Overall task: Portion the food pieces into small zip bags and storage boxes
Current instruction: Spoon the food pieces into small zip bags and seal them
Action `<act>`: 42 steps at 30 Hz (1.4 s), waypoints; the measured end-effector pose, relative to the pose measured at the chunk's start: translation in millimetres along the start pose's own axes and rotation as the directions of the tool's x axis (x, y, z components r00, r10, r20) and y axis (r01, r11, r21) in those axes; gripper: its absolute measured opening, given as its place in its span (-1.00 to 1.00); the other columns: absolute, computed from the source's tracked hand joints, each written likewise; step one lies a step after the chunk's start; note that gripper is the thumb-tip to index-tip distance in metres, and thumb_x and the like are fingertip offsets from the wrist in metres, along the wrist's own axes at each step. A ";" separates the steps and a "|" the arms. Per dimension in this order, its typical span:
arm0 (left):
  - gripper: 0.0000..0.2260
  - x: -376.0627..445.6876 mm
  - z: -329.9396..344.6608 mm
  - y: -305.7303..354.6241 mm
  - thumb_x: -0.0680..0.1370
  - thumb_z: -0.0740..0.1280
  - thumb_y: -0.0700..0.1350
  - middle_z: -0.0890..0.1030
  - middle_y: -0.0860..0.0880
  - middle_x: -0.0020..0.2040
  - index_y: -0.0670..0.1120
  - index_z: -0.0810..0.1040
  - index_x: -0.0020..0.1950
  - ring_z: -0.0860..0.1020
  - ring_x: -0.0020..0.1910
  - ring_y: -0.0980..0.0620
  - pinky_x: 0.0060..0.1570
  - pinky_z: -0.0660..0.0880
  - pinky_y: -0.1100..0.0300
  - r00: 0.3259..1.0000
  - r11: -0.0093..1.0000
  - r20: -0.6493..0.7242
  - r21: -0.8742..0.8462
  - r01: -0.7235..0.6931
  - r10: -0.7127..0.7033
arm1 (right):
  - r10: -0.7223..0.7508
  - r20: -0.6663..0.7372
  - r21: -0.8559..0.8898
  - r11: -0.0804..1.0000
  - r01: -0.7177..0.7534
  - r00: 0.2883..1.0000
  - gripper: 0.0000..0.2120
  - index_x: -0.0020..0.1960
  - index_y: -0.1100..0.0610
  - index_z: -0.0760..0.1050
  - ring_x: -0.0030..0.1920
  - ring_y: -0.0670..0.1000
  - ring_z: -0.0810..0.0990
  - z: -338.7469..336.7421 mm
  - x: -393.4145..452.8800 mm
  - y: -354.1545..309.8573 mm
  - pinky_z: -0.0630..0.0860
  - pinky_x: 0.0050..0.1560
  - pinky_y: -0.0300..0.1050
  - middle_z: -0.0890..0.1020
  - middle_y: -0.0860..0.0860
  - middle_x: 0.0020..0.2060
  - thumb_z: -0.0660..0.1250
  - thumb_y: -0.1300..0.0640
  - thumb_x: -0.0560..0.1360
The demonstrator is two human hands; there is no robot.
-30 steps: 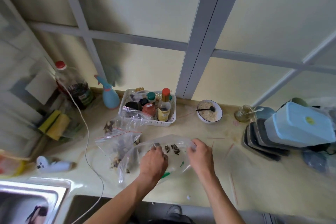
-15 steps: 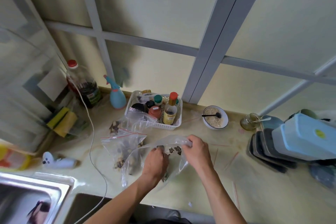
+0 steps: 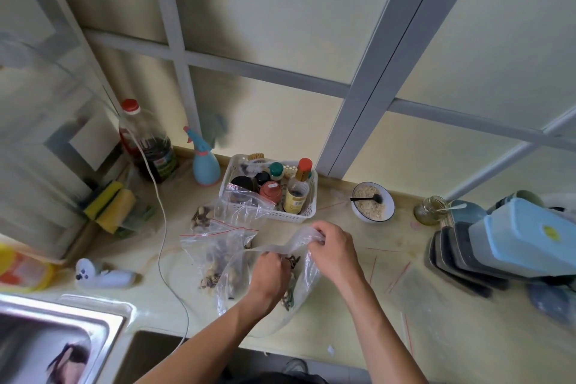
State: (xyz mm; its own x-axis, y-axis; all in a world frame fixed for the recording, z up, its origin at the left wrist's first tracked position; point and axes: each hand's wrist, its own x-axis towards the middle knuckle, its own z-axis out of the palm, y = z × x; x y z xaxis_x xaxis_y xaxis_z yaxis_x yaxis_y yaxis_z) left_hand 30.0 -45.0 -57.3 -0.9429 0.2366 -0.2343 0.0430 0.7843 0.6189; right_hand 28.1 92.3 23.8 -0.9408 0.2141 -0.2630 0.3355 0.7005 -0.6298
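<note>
A large clear plastic bag [image 3: 304, 287] lies on the counter with dark seed-like food pieces [image 3: 293, 260] inside. My right hand [image 3: 335, 251] pinches and lifts the bag's upper edge. My left hand [image 3: 270, 277] reaches into the bag's mouth with fingers closed among the pieces; what it grips is hidden. To the left lie small zip bags with red seal strips [image 3: 218, 243], partly filled with the same pieces. Stacked storage boxes with a light blue lid [image 3: 526, 235] stand at the right.
A white basket of condiment bottles [image 3: 307, 212] stands behind the bags, with a blue spray bottle [image 3: 204, 167] and a big oil bottle [image 3: 146, 146] further left. A bowl of oats with a black spoon [image 3: 372, 203] sits behind my right hand. A sink [image 3: 46, 343] lies at the lower left; a white cable [image 3: 162, 234] crosses the counter.
My right hand has raised the bag's edge higher and gathered it. My left hand has pushed deeper into the bag. The camera has tilted slightly.
</note>
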 end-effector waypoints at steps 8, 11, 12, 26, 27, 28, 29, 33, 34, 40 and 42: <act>-0.65 2.6 1.7 -11.2 0.64 0.16 -0.20 0.64 -0.28 -0.24 -0.13 0.40 -0.37 0.60 -0.22 -0.28 -0.25 0.35 0.06 0.995 0.985 -0.032 -0.146 0.089 -0.094 | -0.012 -0.049 0.034 0.999 0.014 0.999 -0.77 0.02 0.12 0.60 -0.06 0.08 0.59 4.3 0.2 -11.4 0.38 -0.29 -0.39 0.66 0.01 -0.08 0.19 0.30 0.52; -0.64 2.4 0.2 -13.2 0.63 0.17 -0.22 0.63 -0.30 -0.26 -0.17 0.45 -0.37 0.58 -0.25 -0.31 -0.27 0.33 0.06 0.993 0.979 -0.018 -0.174 0.109 -0.114 | -0.036 -0.025 0.047 0.998 0.037 0.999 -0.75 0.05 0.13 0.62 -0.05 0.04 0.59 9.1 -2.0 -18.0 0.39 -0.28 -0.41 0.67 0.00 -0.06 0.20 0.29 0.54; -0.64 1.7 -1.0 -12.6 0.62 0.18 -0.24 0.63 -0.31 -0.27 -0.21 0.46 -0.38 0.58 -0.25 -0.31 -0.28 0.31 0.07 0.993 0.978 -0.013 -0.177 0.111 -0.115 | -0.042 -0.028 0.050 0.998 0.044 0.999 -0.78 0.02 0.15 0.61 -0.06 0.08 0.59 11.3 -2.8 -20.0 0.43 -0.24 -0.33 0.67 0.04 -0.08 0.20 0.28 0.53; -0.66 -2.7 4.5 -12.1 0.60 0.21 -0.22 0.60 -0.12 -0.36 -0.14 0.44 -0.39 0.53 -0.34 -0.11 -0.25 0.38 0.15 0.920 0.830 -0.007 -0.434 0.351 -0.393 | 0.014 -0.059 0.021 1.000 -0.012 0.998 -0.88 -0.02 0.11 0.52 -0.11 0.10 0.55 8.3 2.8 -27.3 0.46 -0.21 -0.10 0.62 0.02 -0.13 0.21 0.15 0.58; -0.62 -4.5 2.6 -9.9 0.59 0.20 -0.25 0.54 -0.12 -0.43 -0.15 0.35 -0.45 0.48 -0.38 -0.14 -0.31 0.31 0.16 0.907 0.812 -0.009 -0.449 0.372 -0.420 | 0.016 -0.066 0.009 1.000 -0.016 0.998 -0.86 -0.01 0.13 0.54 -0.07 0.13 0.59 7.6 2.3 -26.9 0.50 -0.17 -0.06 0.65 0.06 -0.11 0.22 0.14 0.58; -0.62 -6.2 0.4 -7.5 0.59 0.20 -0.27 0.53 -0.18 -0.42 -0.20 0.30 -0.45 0.48 -0.35 -0.23 -0.35 0.23 0.19 0.899 0.798 -0.016 -0.466 0.381 -0.438 | 0.016 -0.069 0.004 1.000 -0.016 0.997 -0.86 -0.01 0.14 0.55 -0.05 0.14 0.60 7.0 1.3 -26.8 0.53 -0.13 -0.03 0.65 0.08 -0.11 0.22 0.14 0.58; -0.65 -7.7 -1.3 -5.7 0.58 0.20 -0.29 0.58 -0.28 -0.35 -0.28 0.30 -0.42 0.53 -0.26 -0.31 -0.36 0.20 0.20 0.894 0.788 -0.030 -0.487 0.377 -0.446 | 0.014 -0.071 0.008 1.000 -0.013 0.997 -0.86 -0.01 0.14 0.55 -0.04 0.13 0.61 6.6 0.3 -27.0 0.55 -0.10 -0.02 0.65 0.08 -0.11 0.23 0.13 0.58; -0.65 -12.5 -4.5 -1.8 0.59 0.20 -0.28 0.64 -0.36 -0.15 -0.31 0.41 -0.41 0.59 -0.15 -0.33 -0.40 0.17 0.16 0.886 0.771 -0.049 -0.518 0.371 -0.460 | 0.011 -0.076 0.051 0.999 -0.007 0.997 -0.87 0.00 0.08 0.57 0.00 0.02 0.61 7.1 -3.3 -25.7 0.46 -0.13 -0.14 0.67 0.00 -0.06 0.24 0.13 0.58; -0.60 -12.1 -3.7 -3.4 0.58 0.19 -0.27 0.64 -0.35 -0.21 -0.20 0.36 -0.48 0.56 -0.24 -0.32 -0.40 0.19 0.09 0.877 0.759 -0.041 -0.522 0.389 -0.478 | 0.012 -0.084 0.058 0.998 -0.007 0.996 -0.88 -0.01 0.07 0.57 0.00 0.00 0.61 7.6 -4.2 -25.1 0.45 -0.16 -0.17 0.66 -0.02 -0.06 0.25 0.14 0.58; -0.72 -0.5 22.2 -32.4 0.42 0.15 -0.11 0.42 -0.04 -0.48 -0.06 0.25 -0.51 0.47 -0.43 -0.14 -0.40 0.38 0.05 0.857 0.701 0.024 -0.564 0.437 -0.515 | 0.059 -0.179 0.037 0.998 -0.053 0.982 -0.85 0.10 0.08 0.58 0.08 0.04 0.61 5.8 -5.7 -16.2 0.42 -0.09 -0.19 0.65 0.00 0.04 0.26 0.13 0.60; -0.79 6.9 41.3 -51.6 0.35 0.15 -0.06 0.40 -0.01 -0.50 -0.04 0.30 -0.50 0.45 -0.46 -0.08 -0.38 0.50 -0.10 0.867 0.677 0.027 -0.612 0.409 -0.498 | 0.064 -0.224 0.043 0.998 -0.056 0.972 -0.85 0.13 0.08 0.58 0.10 0.04 0.62 2.7 -4.5 -11.0 0.47 -0.01 -0.16 0.66 0.01 0.07 0.29 0.13 0.60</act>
State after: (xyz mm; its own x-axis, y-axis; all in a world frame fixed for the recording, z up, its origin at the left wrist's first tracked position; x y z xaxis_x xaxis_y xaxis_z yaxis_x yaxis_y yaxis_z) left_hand 35.0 -60.0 -121.8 -0.8295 -0.1701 -0.5320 -0.5584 0.2766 0.7821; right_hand 28.7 81.8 29.9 -0.9044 0.4057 -0.1322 0.3893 0.6578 -0.6448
